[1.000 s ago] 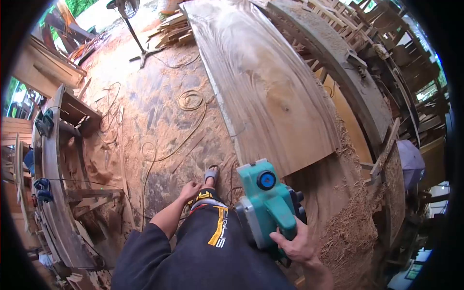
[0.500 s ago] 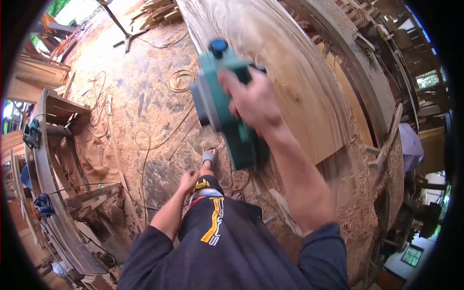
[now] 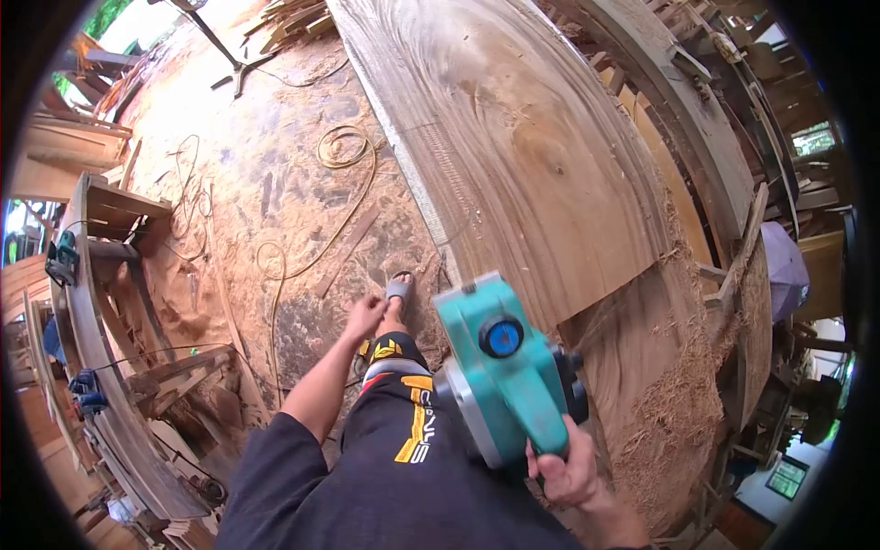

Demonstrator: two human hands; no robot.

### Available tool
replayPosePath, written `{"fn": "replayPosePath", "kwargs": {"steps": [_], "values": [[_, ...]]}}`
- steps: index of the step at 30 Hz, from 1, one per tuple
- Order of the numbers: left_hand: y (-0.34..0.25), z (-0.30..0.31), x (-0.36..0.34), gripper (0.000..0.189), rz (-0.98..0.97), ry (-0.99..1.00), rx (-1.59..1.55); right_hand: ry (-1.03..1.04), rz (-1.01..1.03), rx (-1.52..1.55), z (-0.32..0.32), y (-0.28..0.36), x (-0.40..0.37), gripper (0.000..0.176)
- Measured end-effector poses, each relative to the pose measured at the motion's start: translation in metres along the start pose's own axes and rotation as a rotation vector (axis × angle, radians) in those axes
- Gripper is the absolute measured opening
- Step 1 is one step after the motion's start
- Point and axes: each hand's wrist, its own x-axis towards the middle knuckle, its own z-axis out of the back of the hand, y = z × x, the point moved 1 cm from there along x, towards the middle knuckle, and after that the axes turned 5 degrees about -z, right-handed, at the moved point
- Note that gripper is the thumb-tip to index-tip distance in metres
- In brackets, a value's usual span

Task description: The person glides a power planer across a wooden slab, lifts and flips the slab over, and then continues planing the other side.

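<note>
My right hand [image 3: 570,467] is wrapped around the rear handle of a green electric planer [image 3: 509,380] with a round blue knob. The planer is at the near end of a broad wooden slab [image 3: 522,174], close to my right side, and overlaps the slab's near corner in this view. Wavy dark grain and a knot show on the slab's pale, smooth face. My left hand [image 3: 367,316] hangs in front of my leg with its fingers curled in, and nothing shows in it. The planer's underside is hidden.
Wood shavings [image 3: 674,426] are heaped beside the slab's near end. A yellow cord [image 3: 321,243] lies looped across the dusty floor. On the left stands a wooden bench [image 3: 110,367] with a blue power tool [image 3: 87,392] on it. A stand [image 3: 240,71] is at the far left.
My right hand has brought the planer back from over the slab toward my body and turned it, so its blue knob faces up. My left hand has barely moved.
</note>
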Motion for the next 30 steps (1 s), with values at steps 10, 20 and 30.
{"fn": "replayPosePath", "kwargs": {"steps": [10,20,30], "values": [[0.050,-0.025,-0.041,0.044,0.092,0.016,0.143,-0.021,-0.033,0.045,-0.019,0.061,0.122,0.037],[-0.101,0.077,0.039,0.033,-0.103,-0.247,-0.355,-0.134,0.227,0.046,-0.055,0.183,0.414,0.055],[-0.295,0.128,0.069,0.044,-0.224,-0.073,-0.689,-0.050,0.068,0.085,-0.028,0.080,0.180,0.032]]}}
